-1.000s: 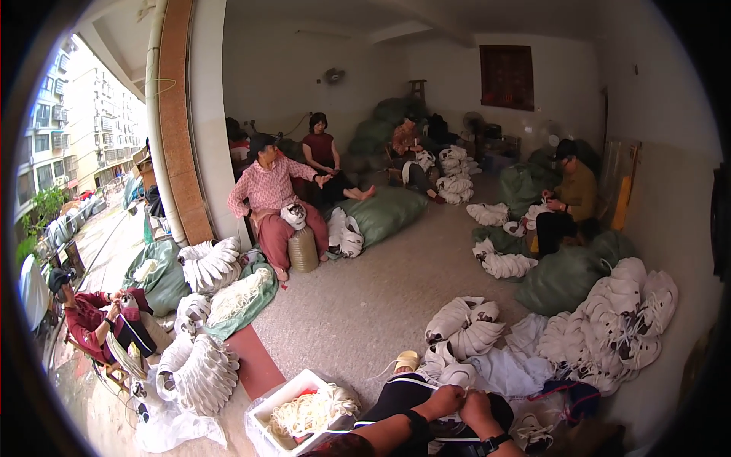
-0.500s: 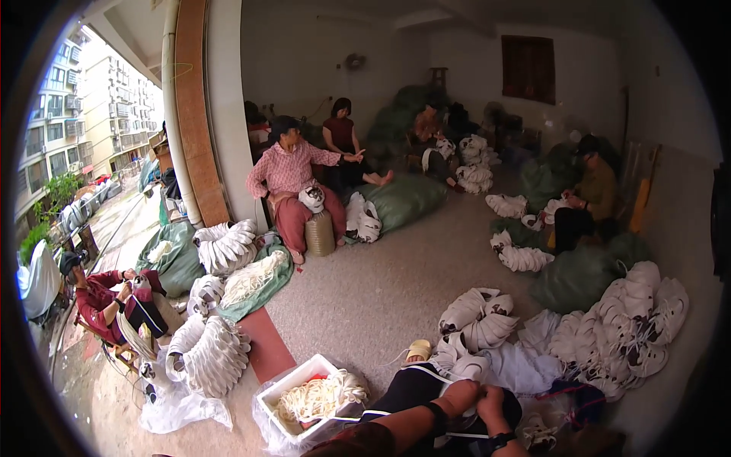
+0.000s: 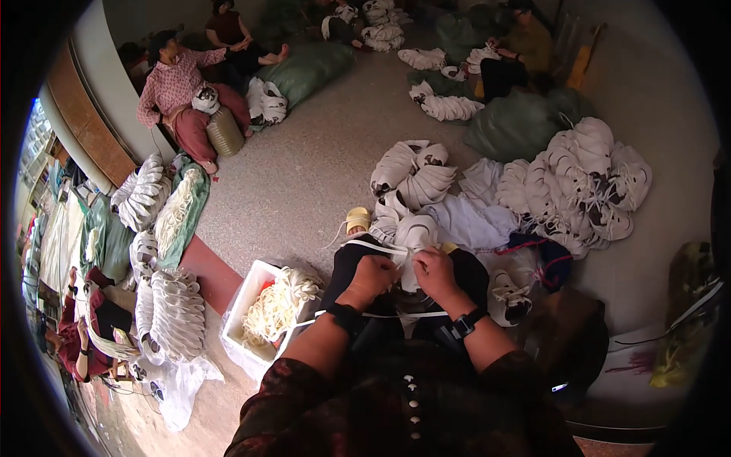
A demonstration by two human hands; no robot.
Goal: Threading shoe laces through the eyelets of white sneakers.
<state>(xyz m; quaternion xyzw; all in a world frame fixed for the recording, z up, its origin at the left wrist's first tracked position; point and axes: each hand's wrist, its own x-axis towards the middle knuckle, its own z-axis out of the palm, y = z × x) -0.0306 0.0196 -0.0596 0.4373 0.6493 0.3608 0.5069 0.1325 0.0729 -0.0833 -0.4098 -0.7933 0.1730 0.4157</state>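
Observer: Hands low in the head view, over the lap. Left hand closed in a fist on a white cord; right hand pinching the white shoe upper from its other side. Both grips pressed tight, not spread.

Recorder: Where does the piece lie against the hands?

Observer: Between them and just ahead of the knuckles, resting on the dark trousers. The cord runs off to the left from the left fist. A second white strand crosses the lap nearer the body, just below both wrists.

Recorder: How far along?

Observer: Judging from the piles, well into the work but far from finished. Stacked white uppers sit on the floor at the person's left, and a large heap lies to the right, ahead. Whether those are done or waiting cannot be told. A white crate of loose cord beside the left knee is well filled, so plenty of material remains. The piece in hand looks mid-lacing.

Recorder: Others?

Observer: Person in pink top seated at the far left wall, busy with a similar white piece; another person at the far right beside green sacks.
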